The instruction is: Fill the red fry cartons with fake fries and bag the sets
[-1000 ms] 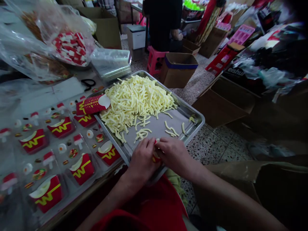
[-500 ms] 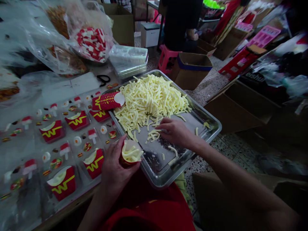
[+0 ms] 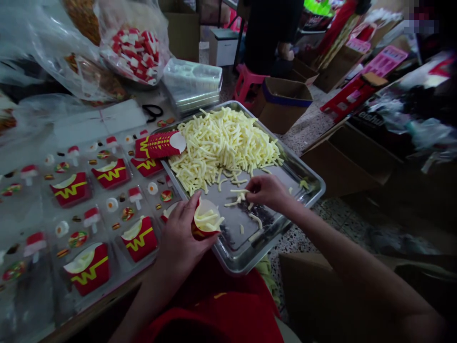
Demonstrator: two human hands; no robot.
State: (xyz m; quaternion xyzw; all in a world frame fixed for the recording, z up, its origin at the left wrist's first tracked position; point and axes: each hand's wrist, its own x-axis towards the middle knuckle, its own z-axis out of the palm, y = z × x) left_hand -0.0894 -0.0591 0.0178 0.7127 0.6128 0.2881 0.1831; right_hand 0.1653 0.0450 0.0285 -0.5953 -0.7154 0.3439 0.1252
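Carton and hands: since the earlier frame, the left hand has carried its red carton rightward to the tray's near-left edge, and the right hand has shifted slightly right with some loose sticks.
Worktop: fills the left of the frame, bearing clear plastic packs with filled red cartons and small toy pieces.
Metal tray: centre of the frame, its left side beside the packs.
Heap of pale sticks: covers the tray's upper part.
Bag of red and white pieces: upper left of the frame.
Carton stack: lies across the tray's upper-left rim, touching the heap.
Left hand: fingers wrapped around the carton, whose mouth faces up, partly filled with sticks.
Right hand: above the tray's bare part, fingertips pinched on a few pale sticks.
Scissors: black handles above the carton stack.
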